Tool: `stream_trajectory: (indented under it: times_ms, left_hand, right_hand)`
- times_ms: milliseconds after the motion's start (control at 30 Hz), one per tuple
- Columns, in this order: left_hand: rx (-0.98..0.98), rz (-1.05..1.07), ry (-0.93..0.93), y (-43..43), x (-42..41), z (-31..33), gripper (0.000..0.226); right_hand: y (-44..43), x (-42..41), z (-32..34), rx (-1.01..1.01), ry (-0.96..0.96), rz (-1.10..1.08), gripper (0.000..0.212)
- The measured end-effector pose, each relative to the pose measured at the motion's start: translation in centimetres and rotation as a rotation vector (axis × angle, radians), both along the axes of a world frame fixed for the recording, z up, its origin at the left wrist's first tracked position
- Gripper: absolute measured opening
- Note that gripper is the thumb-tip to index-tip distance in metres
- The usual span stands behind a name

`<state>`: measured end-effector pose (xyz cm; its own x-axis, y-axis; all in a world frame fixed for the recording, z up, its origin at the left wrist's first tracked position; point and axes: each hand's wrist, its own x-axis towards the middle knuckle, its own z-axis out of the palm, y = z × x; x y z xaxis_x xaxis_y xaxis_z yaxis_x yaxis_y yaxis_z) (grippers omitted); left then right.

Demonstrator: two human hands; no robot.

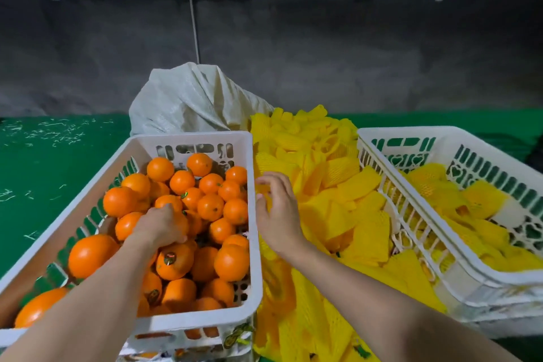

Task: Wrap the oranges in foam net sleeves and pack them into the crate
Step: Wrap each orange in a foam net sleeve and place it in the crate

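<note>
This is a fruit packing area in a warehouse or shed, plain and built for work. The back wall (pixel 323 38) is rough, stained grey concrete, and a cord (pixel 192 9) hangs down it. A green surface (pixel 44 170) littered with pale scraps spreads below. Two white slotted plastic crates stand here: the left crate (pixel 188 138) is heaped with loose oranges (pixel 205 209), and the right crate (pixel 440 135) holds fruit in yellow netting. Between them lies a big pile of yellow foam net sleeves (pixel 338 185), with a pale woven sack (pixel 188 97) behind.
</note>
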<state>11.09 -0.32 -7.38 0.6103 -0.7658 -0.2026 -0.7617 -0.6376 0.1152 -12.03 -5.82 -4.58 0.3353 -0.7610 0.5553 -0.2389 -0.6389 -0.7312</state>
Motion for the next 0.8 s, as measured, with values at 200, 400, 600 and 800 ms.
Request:
stream_trajectory:
  times_ms: [200, 400, 600, 800]
  left_hand:
    - [-0.554, 0.193, 0.304, -1.1, -1.1, 2.0, 0.074]
    - [-1.002, 0.051, 0.698, -0.4, -2.3, 4.7, 0.063]
    - [-0.967, -0.101, 1.181, 0.9, -3.5, 6.3, 0.064]
    - [-0.985, -0.091, 1.539, -0.1, -8.7, 8.1, 0.067]
  right_hand:
    - [-7.4, 0.8, -0.6, 0.389, 0.248, -0.296, 0.037]
    - [-10.0, 2.1, -1.1, 0.382, 0.31, -0.377, 0.038]
    - [-9.5, -1.3, 2.1, 0.432, -0.125, -0.457, 0.027]
    - [-8.0, -8.7, 5.7, 0.711, -0.233, 0.032, 0.036]
